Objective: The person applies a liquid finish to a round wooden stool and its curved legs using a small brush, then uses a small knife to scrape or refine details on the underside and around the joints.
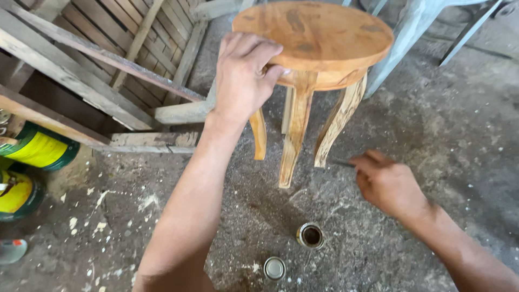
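The left hand (243, 75) grips the round wooden stool (319, 38) at its nine o'clock rim; the right hand (386, 184) pinches a thin dark tool (341, 162) near a stool leg.

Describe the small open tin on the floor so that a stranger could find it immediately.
Start at the round wooden stool and look down past its legs to the dusty floor. The open tin stands there, between the person's two forearms. Unlike the shiny flat lid beside it, it shows a dark hollow inside.
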